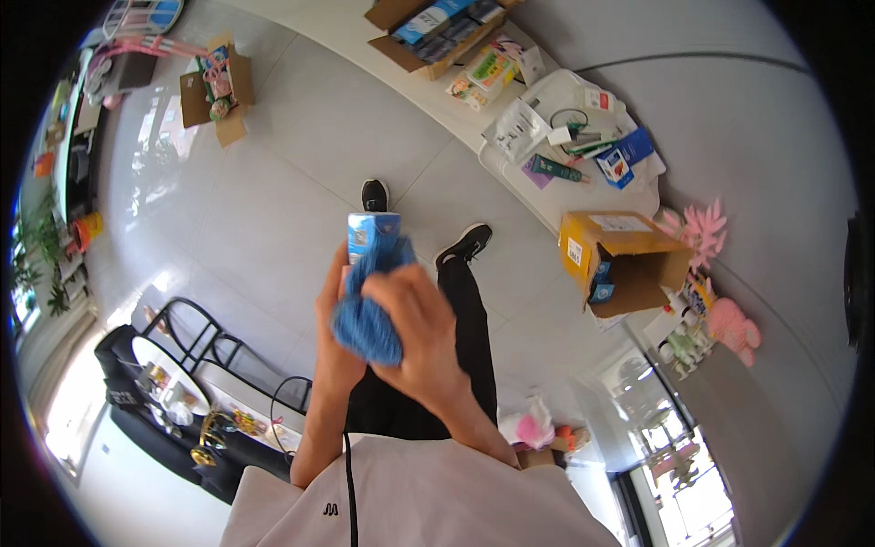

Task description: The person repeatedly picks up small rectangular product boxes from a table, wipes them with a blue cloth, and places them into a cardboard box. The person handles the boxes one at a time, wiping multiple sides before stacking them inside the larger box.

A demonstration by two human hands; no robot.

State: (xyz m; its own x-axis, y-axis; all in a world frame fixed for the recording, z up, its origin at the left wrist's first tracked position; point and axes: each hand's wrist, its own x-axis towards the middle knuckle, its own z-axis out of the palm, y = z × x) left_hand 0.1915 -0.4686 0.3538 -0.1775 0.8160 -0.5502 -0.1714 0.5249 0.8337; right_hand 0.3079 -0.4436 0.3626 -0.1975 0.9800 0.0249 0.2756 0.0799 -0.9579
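Observation:
A blue cloth (368, 329) is bunched in my right hand (417, 321), whose fingers are curled round it. The cloth lies against a small blue and white box (372, 232) that points away from me, over the floor. My left hand (335, 335) holds the box from its left side; the cloth and my right hand hide most of its fingers. The lower part of the box is covered by the cloth. My right hand is slightly blurred.
To the right, a long white surface (437, 116) bears an open carton of packs (437, 41), a wipes pack (485, 72), a tray of small items and an open yellow cardboard box (615, 225). Another open carton (239, 82) stands on the floor at upper left. A black-framed chair (198, 335) is at lower left.

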